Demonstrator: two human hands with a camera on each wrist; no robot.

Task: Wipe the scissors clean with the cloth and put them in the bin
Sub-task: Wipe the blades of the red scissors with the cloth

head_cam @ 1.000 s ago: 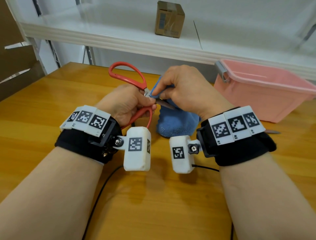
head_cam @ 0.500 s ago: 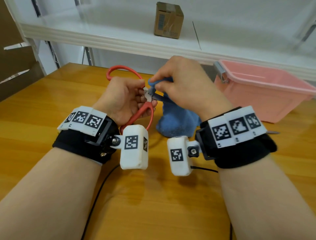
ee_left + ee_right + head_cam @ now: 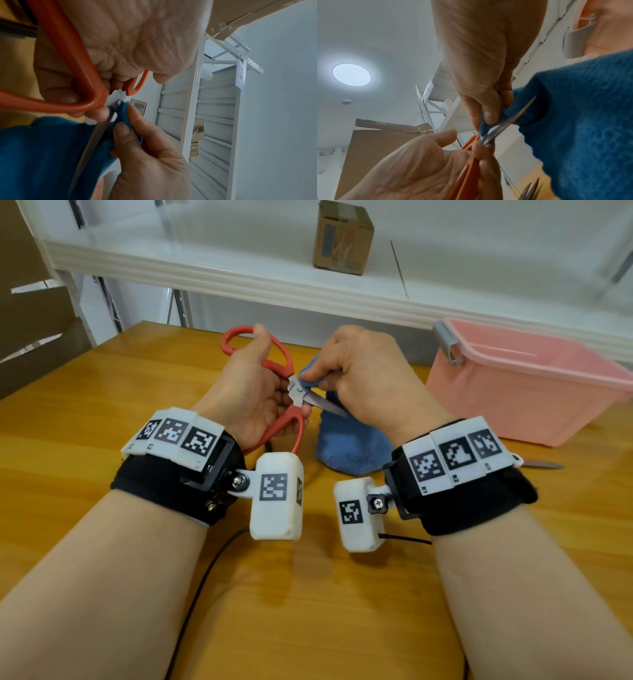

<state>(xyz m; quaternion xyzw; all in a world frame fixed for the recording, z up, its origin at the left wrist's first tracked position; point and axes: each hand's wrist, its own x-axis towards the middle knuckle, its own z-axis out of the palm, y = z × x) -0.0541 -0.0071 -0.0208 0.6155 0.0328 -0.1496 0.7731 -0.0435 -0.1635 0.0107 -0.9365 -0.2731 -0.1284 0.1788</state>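
My left hand [image 3: 260, 402] grips the red handles of the scissors [image 3: 286, 371], held above the wooden table with the blades pointing right. My right hand [image 3: 356, 378] pinches a fold of the blue cloth [image 3: 352, 446] against the blade near the pivot. In the left wrist view the cloth [image 3: 42, 155] hangs under the grey blade [image 3: 92, 139], with the right fingertips [image 3: 123, 129] pressing it on. The right wrist view shows the blade [image 3: 510, 120] passing between thumb and cloth [image 3: 582, 115]. The pink bin [image 3: 527, 385] stands open at the right.
A second pair of scissors lies on the table, its blades [image 3: 541, 464] showing behind my right wrist near the bin. A white shelf [image 3: 239, 278] with a small cardboard box [image 3: 342, 237] runs along the back. Cables trail over the table [image 3: 85, 405].
The left hand has tilted the scissors more upright, the upper handle loop rising. The right hand's cloth pinch has moved along the blade towards the pivot.
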